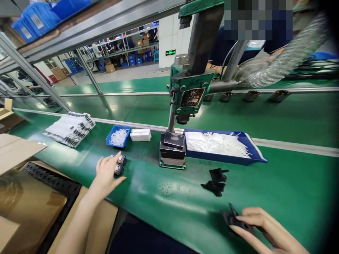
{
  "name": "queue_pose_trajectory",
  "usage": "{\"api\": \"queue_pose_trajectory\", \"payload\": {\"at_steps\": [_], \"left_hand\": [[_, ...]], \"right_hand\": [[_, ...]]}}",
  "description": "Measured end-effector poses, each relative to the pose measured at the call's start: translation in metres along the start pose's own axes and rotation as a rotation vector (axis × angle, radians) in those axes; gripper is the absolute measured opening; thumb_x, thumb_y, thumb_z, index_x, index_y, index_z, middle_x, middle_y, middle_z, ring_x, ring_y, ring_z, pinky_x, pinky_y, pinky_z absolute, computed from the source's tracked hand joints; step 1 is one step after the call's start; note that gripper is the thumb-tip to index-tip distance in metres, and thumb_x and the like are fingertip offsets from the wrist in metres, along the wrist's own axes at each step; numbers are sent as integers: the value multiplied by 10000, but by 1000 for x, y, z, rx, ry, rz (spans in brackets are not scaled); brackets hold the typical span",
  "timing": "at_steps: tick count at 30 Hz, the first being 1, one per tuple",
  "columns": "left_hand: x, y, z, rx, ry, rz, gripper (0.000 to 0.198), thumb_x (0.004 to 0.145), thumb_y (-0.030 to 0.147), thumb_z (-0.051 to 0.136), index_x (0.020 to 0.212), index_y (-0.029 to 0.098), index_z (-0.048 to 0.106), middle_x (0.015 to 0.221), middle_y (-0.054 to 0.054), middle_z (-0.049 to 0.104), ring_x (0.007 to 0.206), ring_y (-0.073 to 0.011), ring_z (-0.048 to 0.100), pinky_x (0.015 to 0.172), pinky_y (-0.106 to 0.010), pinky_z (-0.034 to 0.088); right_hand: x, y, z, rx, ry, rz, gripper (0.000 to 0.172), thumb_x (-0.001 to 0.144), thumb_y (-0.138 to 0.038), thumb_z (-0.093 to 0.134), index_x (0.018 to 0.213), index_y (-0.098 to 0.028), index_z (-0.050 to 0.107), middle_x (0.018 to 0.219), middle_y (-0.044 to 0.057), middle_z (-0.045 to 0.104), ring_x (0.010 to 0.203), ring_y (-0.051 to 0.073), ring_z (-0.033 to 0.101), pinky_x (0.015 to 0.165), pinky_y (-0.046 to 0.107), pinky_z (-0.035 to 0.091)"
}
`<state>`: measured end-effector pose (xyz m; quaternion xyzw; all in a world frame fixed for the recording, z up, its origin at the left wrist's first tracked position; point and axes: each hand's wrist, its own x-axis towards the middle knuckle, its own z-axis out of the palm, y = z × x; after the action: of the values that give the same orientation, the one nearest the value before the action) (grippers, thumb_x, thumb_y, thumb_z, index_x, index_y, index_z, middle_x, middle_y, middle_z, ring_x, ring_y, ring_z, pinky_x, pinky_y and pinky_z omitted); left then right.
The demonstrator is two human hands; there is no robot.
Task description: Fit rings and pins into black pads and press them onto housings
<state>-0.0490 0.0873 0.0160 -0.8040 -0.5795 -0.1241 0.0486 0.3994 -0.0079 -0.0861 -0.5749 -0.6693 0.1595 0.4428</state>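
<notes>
My left hand [106,174] reaches over a small group of black parts with pale round centres [120,165]. Its thumb is spread away from the fingers, and the fingertips partly cover the group, so I cannot tell whether they touch it. At the lower right, my right hand [261,225] pinches a black plastic part [235,222] between thumb and fingers, just over the green bench top. Two similar black plastic pieces [217,181] lie farther up the bench, beyond that hand.
A green bench press [172,155] stands mid-bench. Beside it are a blue tray of white strips [254,160], a white block [141,135] and a blue bin of white rings [112,144]. Stacked white sheets [70,128] lie left; cardboard boxes [95,222] flank my left arm.
</notes>
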Motion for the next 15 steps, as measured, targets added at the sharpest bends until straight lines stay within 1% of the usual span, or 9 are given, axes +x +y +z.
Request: {"api": "queue_pose_trajectory", "payload": {"at_steps": [1, 3, 6, 8, 10, 12, 15], "left_hand": [[-4, -12, -2, 16, -42, 11, 703, 853, 248, 652, 1472, 212, 320, 1182, -108, 654, 1172, -314, 558, 1088, -568, 303], [-7, -24, -1, 41, -92, 49, 628, 873, 208, 612, 1449, 219, 363, 1216, -114, 663, 1184, -306, 561, 1054, -515, 334], [-8, -26, 3, 86, -74, 92, 520, 907, 210, 556, 1411, 218, 426, 1225, -129, 675, 1152, -299, 592, 991, -458, 373], [-8, -25, 7, 108, -44, 118, 477, 924, 237, 534, 1394, 220, 456, 1206, -130, 688, 1112, -295, 618, 947, -429, 393], [-8, -28, 12, 130, -12, 142, 446, 932, 277, 529, 1373, 222, 485, 1177, -130, 702, 1075, -301, 638, 897, -409, 409], [-5, -34, 17, 156, 21, 168, 424, 940, 323, 527, 1353, 224, 507, 1152, -134, 711, 1048, -315, 648, 848, -399, 417], [0, -39, 19, 168, 39, 176, 418, 951, 361, 528, 1339, 207, 517, 1145, -151, 711, 1045, -337, 648, 827, -408, 416]], "right_hand": [[4, -13, 10, 24, -46, -73, 293, 823, -569, 686, 805, -278, 657, 780, 63, 628, 664, 211, 652, 567, 288, 554], [13, -32, 30, 60, -111, -171, 201, 882, -469, 665, 855, -272, 639, 789, 52, 616, 667, 195, 649, 567, 268, 550], [19, -41, 50, 41, -139, -171, 163, 930, -417, 621, 915, -255, 621, 852, 59, 613, 746, 194, 658, 640, 275, 562], [17, -41, 54, 20, -163, -134, 168, 942, -412, 607, 959, -245, 620, 917, 72, 613, 828, 205, 660, 713, 298, 567], [13, -41, 53, 16, -199, -79, 170, 948, -404, 600, 979, -238, 621, 963, 80, 607, 887, 211, 651, 768, 319, 565], [11, -43, 50, 30, -223, -24, 167, 950, -392, 601, 982, -230, 623, 980, 81, 601, 887, 205, 638, 779, 326, 563], [11, -46, 48, 55, -227, 23, 164, 940, -381, 618, 972, -220, 632, 981, 80, 599, 883, 203, 627, 787, 336, 560]]}}
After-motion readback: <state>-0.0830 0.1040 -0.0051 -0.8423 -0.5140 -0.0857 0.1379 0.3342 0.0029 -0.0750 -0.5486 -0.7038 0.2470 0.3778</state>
